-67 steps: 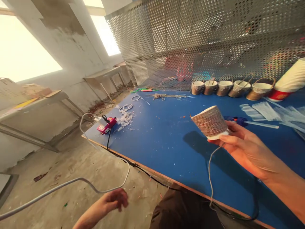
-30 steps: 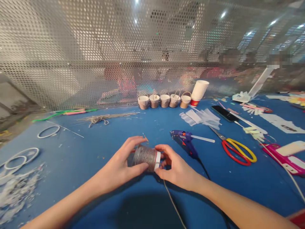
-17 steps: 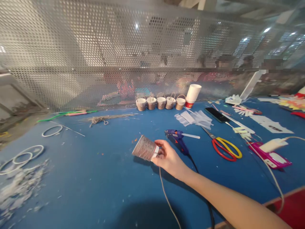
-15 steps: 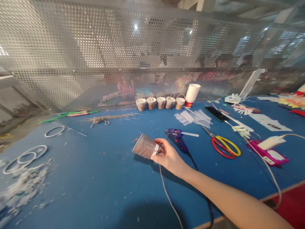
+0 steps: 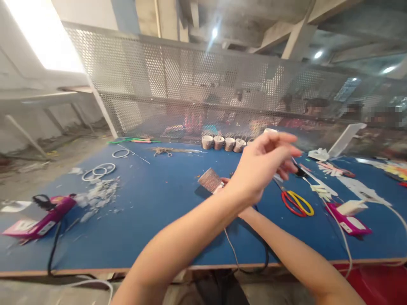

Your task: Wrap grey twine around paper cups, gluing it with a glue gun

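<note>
L hand (image 5: 270,156) has swung in, now right of 1 twine-wrapped cup (image 5: 211,180), half-open, empty; R hand (image 5: 225,181), mostly hidden, grips cup's white end. 5 sm. pails (image 5: 229,144) behind cup, 3 rings (image 5: 113,156) left, 1 scissors (image 5: 297,203) right.

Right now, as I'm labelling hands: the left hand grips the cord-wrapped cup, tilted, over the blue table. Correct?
Wrong hand: in the head view, the right hand grips the cord-wrapped cup, tilted, over the blue table.
</note>
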Motion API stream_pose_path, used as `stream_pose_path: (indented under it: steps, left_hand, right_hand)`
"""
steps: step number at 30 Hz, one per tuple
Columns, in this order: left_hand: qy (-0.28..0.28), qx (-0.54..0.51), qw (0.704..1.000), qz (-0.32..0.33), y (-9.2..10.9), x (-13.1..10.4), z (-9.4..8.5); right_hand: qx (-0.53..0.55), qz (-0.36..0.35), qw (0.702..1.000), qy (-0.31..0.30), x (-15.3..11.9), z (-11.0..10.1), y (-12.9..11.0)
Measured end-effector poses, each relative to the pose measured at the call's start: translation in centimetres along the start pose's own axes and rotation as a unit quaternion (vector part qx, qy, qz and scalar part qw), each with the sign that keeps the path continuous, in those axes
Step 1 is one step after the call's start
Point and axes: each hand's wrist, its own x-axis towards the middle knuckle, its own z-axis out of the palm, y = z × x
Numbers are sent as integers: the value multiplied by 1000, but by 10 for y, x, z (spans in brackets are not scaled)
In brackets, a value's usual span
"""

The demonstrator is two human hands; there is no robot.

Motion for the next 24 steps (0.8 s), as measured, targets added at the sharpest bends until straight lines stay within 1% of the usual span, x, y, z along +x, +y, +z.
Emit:
stream_pose_path:
  steps: [1,2,3,5,6,7,9,10,11,12,13,14,15,16,18,21,22,24]
  left_hand:
    - [-6,32,999,40,4,15,-1]
    - [-5,62,995,79,7,26,-7]
    - [-3,94,990,105,8,34,-16]
    - [5,183,974,131,5,43,-44]
    - [14,243,960,136,1,44,-62]
    - [26,311,941,134,-3,43,-80]
    - [47,436,894,87,-14,36,-119]
    - [56,473,878,51,-20,31,-137]
    - [62,493,868,4,-25,25,-152]
    - [70,495,865,-47,-29,18,-166]
    - [70,480,868,-106,-32,11,-176]
    - [65,455,873,-165,-34,5,-184]
    - [62,434,874,-211,-35,0,-189]
    - [59,423,873,-237,-36,-5,-193]
    - [53,407,872,-268,-37,-10,-195]
    - [34,346,888,-301,-41,-15,-196]
    - [31,330,893,-306,-42,-17,-196]
    - [30,331,896,-295,-43,-19,-196]
  right_hand:
    - [38,-1,999,-10,1,-1,0]
    - [71,6,997,-28,2,-2,1]
    - [94,22,994,-43,3,-4,2]
    - [137,43,988,-61,6,-9,6]
    - [154,53,984,-66,7,-11,8]
    - [167,62,982,-68,8,-13,11]
    - [192,84,975,-69,10,-15,15]
    - [205,98,971,-67,11,-15,17]
    - [218,112,967,-64,12,-15,18]
    - [230,125,963,-60,13,-15,19]
    - [240,135,960,-54,13,-15,19]
    - [246,143,957,-47,14,-15,19]
    - [249,147,956,-41,14,-15,19]
    - [249,152,956,-36,14,-15,18]
    - [247,162,955,-29,14,-15,16]
    - [235,158,959,-19,11,-15,14]
    - [232,151,961,-20,10,-14,15]
    - [227,138,964,-31,7,-13,16]
